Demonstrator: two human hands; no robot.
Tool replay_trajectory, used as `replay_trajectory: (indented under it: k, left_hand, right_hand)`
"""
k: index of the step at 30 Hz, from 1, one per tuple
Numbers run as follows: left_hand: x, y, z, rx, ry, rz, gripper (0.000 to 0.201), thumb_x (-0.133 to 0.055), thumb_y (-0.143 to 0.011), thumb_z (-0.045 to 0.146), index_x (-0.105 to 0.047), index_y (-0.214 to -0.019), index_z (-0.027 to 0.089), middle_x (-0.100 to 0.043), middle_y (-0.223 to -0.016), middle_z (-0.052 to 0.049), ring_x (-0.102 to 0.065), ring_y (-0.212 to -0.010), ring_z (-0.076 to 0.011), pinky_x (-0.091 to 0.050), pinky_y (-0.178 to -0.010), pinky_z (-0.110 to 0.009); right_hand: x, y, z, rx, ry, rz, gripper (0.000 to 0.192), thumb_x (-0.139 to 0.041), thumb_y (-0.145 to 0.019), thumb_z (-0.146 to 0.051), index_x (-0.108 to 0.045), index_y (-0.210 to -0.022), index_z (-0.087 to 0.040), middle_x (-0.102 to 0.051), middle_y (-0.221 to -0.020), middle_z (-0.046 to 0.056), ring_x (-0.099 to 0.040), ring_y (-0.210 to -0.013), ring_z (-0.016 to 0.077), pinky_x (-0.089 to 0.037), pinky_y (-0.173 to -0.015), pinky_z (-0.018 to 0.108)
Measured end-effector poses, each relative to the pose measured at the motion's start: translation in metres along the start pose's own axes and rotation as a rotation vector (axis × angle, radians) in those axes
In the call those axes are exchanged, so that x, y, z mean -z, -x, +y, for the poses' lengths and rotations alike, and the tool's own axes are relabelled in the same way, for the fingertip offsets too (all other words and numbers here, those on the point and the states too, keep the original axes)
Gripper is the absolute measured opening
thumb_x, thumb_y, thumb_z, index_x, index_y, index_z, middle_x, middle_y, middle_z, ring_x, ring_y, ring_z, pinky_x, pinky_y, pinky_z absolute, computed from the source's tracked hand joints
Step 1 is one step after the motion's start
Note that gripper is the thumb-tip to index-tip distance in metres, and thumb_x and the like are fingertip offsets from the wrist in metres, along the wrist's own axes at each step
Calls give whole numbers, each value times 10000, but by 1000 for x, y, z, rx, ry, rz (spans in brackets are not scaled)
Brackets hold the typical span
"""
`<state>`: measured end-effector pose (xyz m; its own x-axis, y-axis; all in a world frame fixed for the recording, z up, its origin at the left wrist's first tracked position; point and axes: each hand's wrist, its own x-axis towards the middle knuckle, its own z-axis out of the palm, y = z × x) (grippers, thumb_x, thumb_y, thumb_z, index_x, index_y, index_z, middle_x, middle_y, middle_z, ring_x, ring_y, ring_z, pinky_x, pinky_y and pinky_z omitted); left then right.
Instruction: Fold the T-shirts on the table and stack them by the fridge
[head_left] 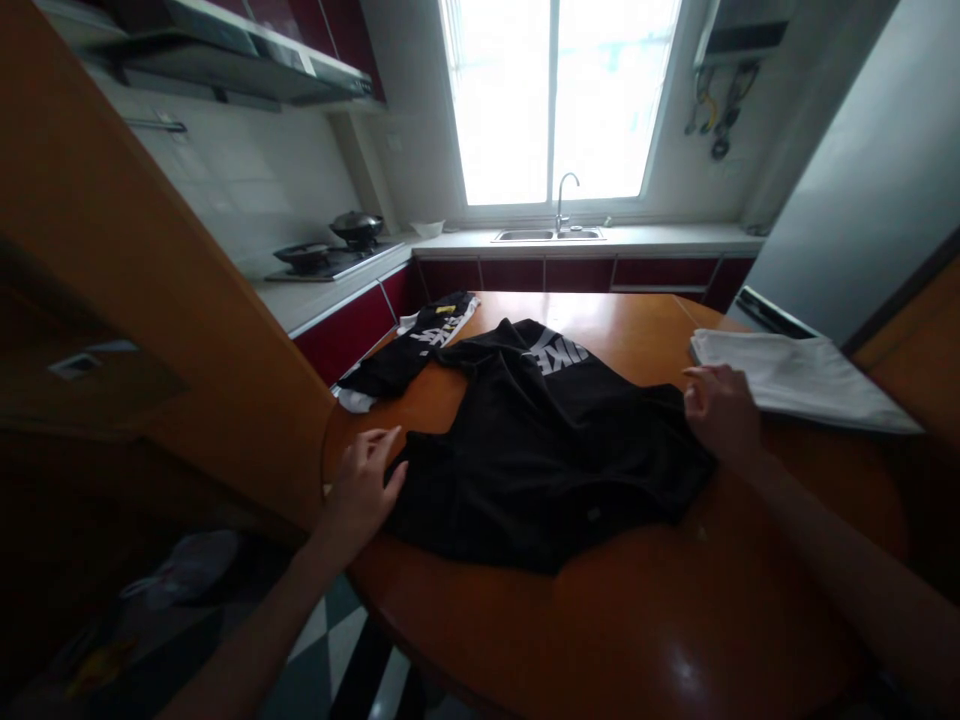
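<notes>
Closest by, one round-edged wooden table (630, 620) spreads beneath both hands, its bare near part lying on the camera side of the fingers. Far beyond the fingertips stands one bright window (502, 110) of two panes. Two black garments lie on the tabletop: the larger, one black shirt (517, 450) with pale lettering, is spread between the left hand (364, 492) and the right hand (721, 412); the smaller, one bunched garment (390, 360) with white print, rests past the left fingertips. One folded white cloth (802, 375) lies just beyond the right fingers. The left thumb and fingers stand apart at the shirt's left edge; the right fingers are curled at its right edge, and I cannot tell whether they pinch fabric. Down on the floor, left of the left fingers, sits one pale bag (199, 560), its contents unclear. Well past both hands, one sink (517, 236) has two basins, their insides too shallow to view. Beyond the left fingers, one stove carries two pans: one lidded wok (358, 226), contents hidden, and one dark pan (301, 257). One white bowl (427, 229) is near them on the counter.
</notes>
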<state>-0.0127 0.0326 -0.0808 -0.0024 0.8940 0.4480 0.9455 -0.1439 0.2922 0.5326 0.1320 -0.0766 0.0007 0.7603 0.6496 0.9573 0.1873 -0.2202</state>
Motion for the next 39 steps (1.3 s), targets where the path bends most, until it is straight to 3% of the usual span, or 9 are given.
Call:
replay_trajectory:
  k: [4,8,13,19,22,26,30,33,39]
  left_hand:
    - [-14,-15,56,-271,191,-192,334,-465,-1000,340,-663,-1261,277,-612,-1327,-69,-579,-1250,-253,-447,-1117,-399]
    - [-40,-29,74,-472,175,-426,516,-548,-997,432,-506,-1487,277,-439,-1580,-83,-377,-1473,-293,-299,-1220,-497]
    - [-44,-8,63,-495,68,-577,631,-487,-1021,525,-306,-1596,340,-172,-1691,-69,-127,-1558,-339,-175,-1230,-594]
    - [2,20,59,-454,18,-741,674,-569,-962,576,-344,-1573,404,-196,-1683,-13,-184,-1540,-362,-283,-1214,-554]
    - [7,-8,67,-415,92,-686,520,-510,-995,548,-527,-1475,351,-438,-1588,-9,-411,-1462,-284,-375,-1192,-444]
    - [-34,-83,76,-366,188,-437,437,-463,-1004,445,-664,-1308,206,-619,-1414,-70,-573,-1314,-241,-423,-1163,-389]
    - [-100,-153,72,-306,133,-320,394,-470,-957,300,-687,-1235,125,-635,-1373,-132,-571,-1311,-243,-407,-1173,-371]
    - [-138,-186,61,-212,24,-263,399,-459,-960,264,-669,-1264,113,-602,-1412,-147,-529,-1355,-253,-375,-1192,-377]
    - [-170,-206,35,-109,-113,-256,476,-430,-1013,375,-564,-1415,157,-487,-1541,-136,-374,-1475,-313,-320,-1206,-483]
  right_hand:
    - [-10,13,-44,418,-262,-396,379,-517,-949,-231,-668,-1295,-268,-627,-1355,90,-567,-1260,278,-452,-1090,462]
    - [-23,28,-40,449,-262,-651,537,-520,-993,-431,-493,-1505,-271,-391,-1618,77,-330,-1500,281,-296,-1216,513]
    - [-8,82,-36,293,-101,-629,586,-436,-1024,-481,-402,-1564,-256,-305,-1650,111,-256,-1529,292,-260,-1216,560]
    - [47,127,-86,196,4,-572,535,-490,-983,-499,-621,-1400,-190,-516,-1515,165,-468,-1406,363,-453,-1094,544]
    - [46,93,-93,146,-110,-541,409,-439,-1013,-437,-738,-1200,-230,-663,-1355,112,-638,-1213,293,-521,-1030,449]
    - [-5,8,-68,-10,-184,-467,341,-489,-972,-301,-745,-1162,-181,-730,-1213,119,-676,-1128,277,-518,-995,391]
    - [-69,-75,-32,-310,-185,-497,325,-531,-905,-123,-761,-1134,-117,-745,-1182,151,-684,-1130,258,-493,-971,301]
    - [-103,-119,-13,-396,-180,-475,331,-546,-876,-65,-757,-1130,-89,-741,-1184,172,-685,-1132,248,-496,-943,277]
    - [-164,-170,-9,-453,-233,-495,264,-616,-910,-151,-740,-1134,-84,-748,-1150,166,-704,-1050,221,-519,-855,250]
